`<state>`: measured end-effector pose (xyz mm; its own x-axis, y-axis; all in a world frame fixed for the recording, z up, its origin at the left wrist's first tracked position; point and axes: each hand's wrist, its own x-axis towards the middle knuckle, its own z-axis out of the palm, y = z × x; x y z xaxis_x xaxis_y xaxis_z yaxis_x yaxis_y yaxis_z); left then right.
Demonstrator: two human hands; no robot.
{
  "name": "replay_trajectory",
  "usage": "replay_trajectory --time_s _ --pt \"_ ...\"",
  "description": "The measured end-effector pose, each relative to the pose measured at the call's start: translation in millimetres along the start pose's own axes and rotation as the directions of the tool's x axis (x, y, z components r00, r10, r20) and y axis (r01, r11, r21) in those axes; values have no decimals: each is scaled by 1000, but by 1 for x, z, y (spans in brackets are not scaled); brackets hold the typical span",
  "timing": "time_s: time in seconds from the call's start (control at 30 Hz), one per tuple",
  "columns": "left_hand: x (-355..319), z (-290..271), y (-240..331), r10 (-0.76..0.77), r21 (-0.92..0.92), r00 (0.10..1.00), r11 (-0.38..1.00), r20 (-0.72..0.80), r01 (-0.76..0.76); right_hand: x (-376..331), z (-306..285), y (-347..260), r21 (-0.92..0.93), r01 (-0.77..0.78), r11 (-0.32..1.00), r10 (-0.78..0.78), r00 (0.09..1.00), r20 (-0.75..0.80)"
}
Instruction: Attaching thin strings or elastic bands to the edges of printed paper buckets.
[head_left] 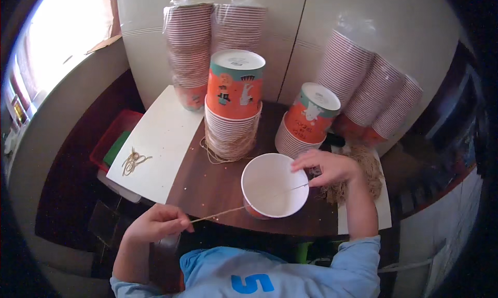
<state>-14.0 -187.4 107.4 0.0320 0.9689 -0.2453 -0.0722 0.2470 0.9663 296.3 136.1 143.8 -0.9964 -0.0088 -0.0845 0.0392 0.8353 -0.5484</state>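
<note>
A white-lined paper bucket [275, 186] stands mouth up near the table's front edge, tilted towards me. My left hand [163, 223] pinches a length of twine [218, 215], stretched taut to the bucket's left wall. On the bucket's right rim rests my right hand [332, 168], fingers over the edge and thumb lower down. A thin line [295, 188] crosses the inside of the bucket to that thumb; whether it is twine or a needle I cannot tell. Behind stands a tall upside-down stack of orange and green buckets [236, 93], with loops of twine around its lower part.
A shorter bucket stack [308, 116] stands behind my right hand. Plastic-wrapped stacks [189, 44] line the back left, with more wrapped stacks [363, 80] at back right. Loose twine [135, 160] lies on the white left side. A twine bundle [365, 168] lies right. A red crate [122, 132] sits lower left.
</note>
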Motion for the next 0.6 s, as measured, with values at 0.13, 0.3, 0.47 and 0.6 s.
replay_trajectory --time_s 0.13,0.3,0.47,0.6 --pt "29 26 20 19 3 999 1000 -51 -19 46 22 -67 232 -3 973 99 909 -405" --pt "72 56 45 98 -54 988 994 123 -92 80 67 -117 570 -46 820 205 954 -219" --pt "88 46 37 -126 -345 976 921 179 182 71 67 -90 548 -108 829 371 841 -395" --pt "92 43 10 -165 -391 949 882 268 264 60 64 -81 503 -78 861 367 779 -508"
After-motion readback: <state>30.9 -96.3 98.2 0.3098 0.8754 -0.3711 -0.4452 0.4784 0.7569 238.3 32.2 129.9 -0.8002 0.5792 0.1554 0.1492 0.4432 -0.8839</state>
